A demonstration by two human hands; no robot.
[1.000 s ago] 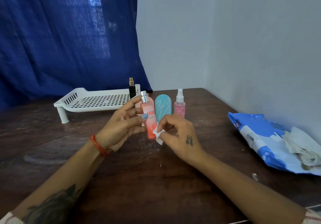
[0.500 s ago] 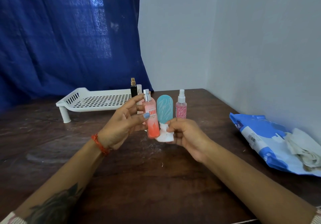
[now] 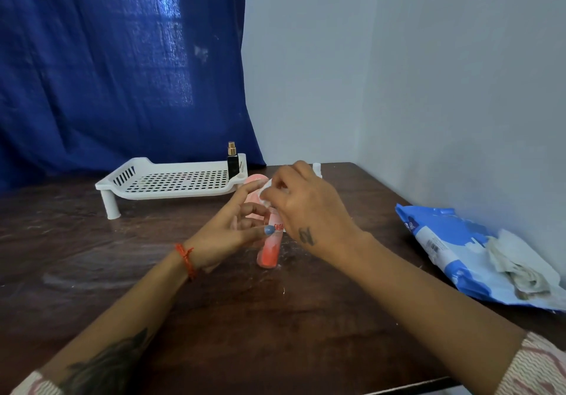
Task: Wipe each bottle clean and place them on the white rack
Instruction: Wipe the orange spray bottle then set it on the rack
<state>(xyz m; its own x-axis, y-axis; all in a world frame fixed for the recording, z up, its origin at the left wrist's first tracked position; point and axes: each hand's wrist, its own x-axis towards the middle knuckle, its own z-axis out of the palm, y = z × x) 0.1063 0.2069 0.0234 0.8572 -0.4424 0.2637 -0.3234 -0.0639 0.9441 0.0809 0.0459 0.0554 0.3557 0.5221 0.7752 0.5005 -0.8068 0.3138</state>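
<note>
My left hand (image 3: 228, 234) grips an orange-pink spray bottle (image 3: 271, 249), held upright just above the dark wooden table (image 3: 275, 333). My right hand (image 3: 309, 211) pinches a white wipe (image 3: 266, 189) against the top of that bottle, covering its cap. A small black bottle with a gold sprayer (image 3: 232, 162) stands on the right end of the white rack (image 3: 171, 180). A pale pink bottle (image 3: 252, 198) shows partly behind my left fingers. Only the white cap of another spray bottle (image 3: 317, 168) peeks over my right hand; a teal bottle is hidden.
A blue and white wipe packet (image 3: 459, 250) lies at the table's right side with used crumpled wipes (image 3: 517, 263) on it. A blue curtain (image 3: 122, 67) hangs behind the rack. Grey walls close the back and right.
My right hand has carried the wipe from the bottle's base up to its top. The bottle in my left hand has dropped a little lower and nearer.
</note>
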